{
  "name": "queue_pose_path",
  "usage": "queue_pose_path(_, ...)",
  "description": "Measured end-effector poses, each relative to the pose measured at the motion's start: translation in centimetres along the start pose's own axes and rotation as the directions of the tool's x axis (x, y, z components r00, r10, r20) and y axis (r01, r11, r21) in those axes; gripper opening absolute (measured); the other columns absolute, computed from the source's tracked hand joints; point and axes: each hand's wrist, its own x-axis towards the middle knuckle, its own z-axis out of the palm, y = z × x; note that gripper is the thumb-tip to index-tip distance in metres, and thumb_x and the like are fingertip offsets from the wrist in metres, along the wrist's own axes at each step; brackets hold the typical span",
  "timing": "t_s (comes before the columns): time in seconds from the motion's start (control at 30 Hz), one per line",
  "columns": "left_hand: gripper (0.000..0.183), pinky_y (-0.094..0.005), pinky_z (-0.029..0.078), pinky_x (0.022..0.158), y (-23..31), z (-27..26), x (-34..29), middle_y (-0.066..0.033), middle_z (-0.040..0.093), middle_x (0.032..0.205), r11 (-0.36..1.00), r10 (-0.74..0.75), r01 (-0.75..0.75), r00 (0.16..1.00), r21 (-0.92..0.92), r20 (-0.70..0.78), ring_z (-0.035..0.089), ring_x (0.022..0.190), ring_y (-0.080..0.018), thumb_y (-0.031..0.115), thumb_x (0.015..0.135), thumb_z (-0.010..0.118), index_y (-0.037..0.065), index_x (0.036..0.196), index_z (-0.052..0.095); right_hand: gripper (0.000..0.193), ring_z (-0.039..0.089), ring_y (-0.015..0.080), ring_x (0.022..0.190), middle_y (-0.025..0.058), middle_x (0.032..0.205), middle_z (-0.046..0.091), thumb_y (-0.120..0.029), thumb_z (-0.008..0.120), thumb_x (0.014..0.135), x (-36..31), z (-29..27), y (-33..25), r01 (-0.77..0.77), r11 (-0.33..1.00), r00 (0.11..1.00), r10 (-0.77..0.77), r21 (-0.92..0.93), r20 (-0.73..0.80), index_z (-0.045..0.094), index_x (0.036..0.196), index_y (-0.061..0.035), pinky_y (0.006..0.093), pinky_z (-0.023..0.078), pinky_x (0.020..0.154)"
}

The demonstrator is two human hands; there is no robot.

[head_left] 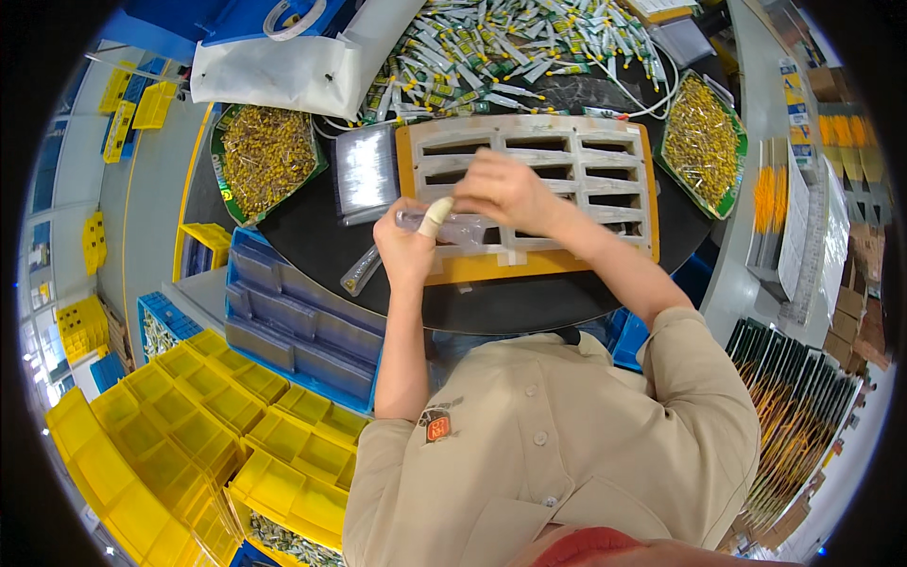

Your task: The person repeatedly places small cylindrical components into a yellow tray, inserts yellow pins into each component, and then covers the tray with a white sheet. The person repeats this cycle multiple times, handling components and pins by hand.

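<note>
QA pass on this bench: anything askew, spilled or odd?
Mostly orderly. One clear packet lies loose and slanted by the left hand, off the slotted tray. The left hand's thumb is wrapped in pale tape. The tube pile behind is loose, not spilled.

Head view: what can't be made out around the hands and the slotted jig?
- Clear plastic sleeve held between left hand and right hand: its contents are too blurred to tell.
- Orange-framed slotted jig: the hands and the right forearm hide its lower left slots.
- Small yellow parts in the green tray: too small to identify.
- Stack of clear bags: glare hides any detail.
- Dark round table: near edge hidden by the person's chest.
</note>
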Motion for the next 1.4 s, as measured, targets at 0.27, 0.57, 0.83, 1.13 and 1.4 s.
queue_pose_path(0.27, 0.028, -0.0238, 0.054, 0.055, -1.4, -0.1, 2.5, -0.0085, 0.071, 0.081, 0.966, -0.152, 0.166, 0.985, -0.2, 0.081, 0.067, 0.066, -0.0137, 0.024, 0.089, 0.078, -0.002, 0.087, 0.067, 0.021, 0.061, 0.0326, 0.087, 0.0109, 0.085, 0.062, -0.016, 0.075, 0.078, 1.9, -0.8, 2.1, -0.386, 0.922, 0.92, 0.386, -0.014, 0.069, 0.069, 0.097, -0.0074, 0.042, 0.052, 0.078)
queue_pose_path(0.57, 0.029, -0.0241, 0.048, 0.052, -2.1, -1.0, -0.8, -0.0063, 0.069, 0.074, 0.965, -0.215, 0.23, 0.969, -0.129, 0.12, 0.061, 0.057, -0.0104, 0.025, 0.09, 0.076, -0.002, 0.083, 0.068, 0.028, 0.063, 0.0368, 0.099, 0.0157, 0.097, 0.07, -0.015, 0.072, 0.087, -0.5, 0.2, -1.3, -0.468, 0.883, 0.875, 0.459, 0.025, 0.15, 0.063, 0.108, 0.0008, 0.0441, 0.051, 0.086)
queue_pose_path(0.83, 0.022, -0.027, 0.056, 0.059, -2.3, -0.8, -4.5, -0.0077, 0.071, 0.078, 0.956, -0.219, 0.264, 0.933, -0.129, 0.284, 0.067, 0.066, -0.0133, 0.018, 0.091, 0.074, -0.003, 0.092, 0.069, 0.02, 0.058, 0.0352, 0.094, 0.0151, 0.092, 0.062, -0.014, 0.065, 0.088, -2.3, 1.2, -4.1, -0.339, 0.916, 0.941, 0.332, -0.216, -0.07, 0.063, 0.105, -0.0023, 0.0438, 0.048, 0.085)
queue_pose_path(1.13, 0.017, -0.0289, 0.056, 0.061, -0.7, 0.1, -6.8, -0.0102, 0.07, 0.078, 0.96, -0.182, 0.247, 0.908, -0.131, 0.377, 0.068, 0.065, -0.0147, 0.011, 0.09, 0.073, -0.005, 0.091, 0.068, 0.016, 0.065, 0.0347, 0.078, 0.0161, 0.078, 0.065, -0.019, 0.068, 0.09, -4.2, 1.2, -6.0, -0.302, 0.93, 0.952, 0.285, -0.21, -0.11, 0.065, 0.087, -0.0034, 0.0464, 0.051, 0.073)
queue_pose_path(1.4, 0.024, -0.0275, 0.052, 0.055, 1.0, 6.2, -0.5, -0.0078, 0.069, 0.073, 0.986, -0.077, 0.131, 0.908, -0.104, 0.413, 0.068, 0.062, -0.0151, 0.021, 0.091, 0.075, -0.002, 0.087, 0.067, 0.017, 0.062, 0.0287, 0.077, 0.0121, 0.085, 0.064, -0.006, 0.073, 0.083, -4.3, -6.7, 1.8, -0.461, 0.884, 0.887, 0.457, 0.078, 0.067, 0.065, 0.098, -0.0037, 0.0362, 0.051, 0.069)
